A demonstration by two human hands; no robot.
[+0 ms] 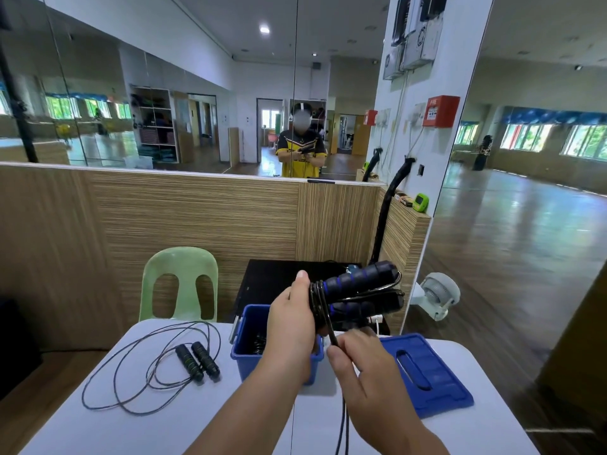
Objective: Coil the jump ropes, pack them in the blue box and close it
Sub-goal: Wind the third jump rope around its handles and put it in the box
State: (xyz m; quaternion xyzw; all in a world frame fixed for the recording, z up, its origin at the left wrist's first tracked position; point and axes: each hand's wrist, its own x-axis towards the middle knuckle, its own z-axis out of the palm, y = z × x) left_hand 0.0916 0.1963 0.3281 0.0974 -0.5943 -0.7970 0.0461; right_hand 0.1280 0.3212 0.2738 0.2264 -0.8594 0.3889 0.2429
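I'm about midway. My left hand (pixel 289 323) has its fingers (pixel 300 278) curled round the two blue-banded handles (pixel 361 284), held together above the open blue box (pixel 244 354), with several turns of cord (pixel 318 302) wound round them. My right hand (pixel 358 366) pinches the loose cord just below, its tail hanging toward me. A second jump rope (pixel 197 361) lies uncoiled on the table (pixel 98 431), left of the box. Something dark sits inside the box; I can't tell what. The lid (pixel 430 376) lies to the right, so closing comes last.

Fitness or dance studio, wall-wide mirrors (pixel 197 77), broad polished wood floor (pixel 509 323)
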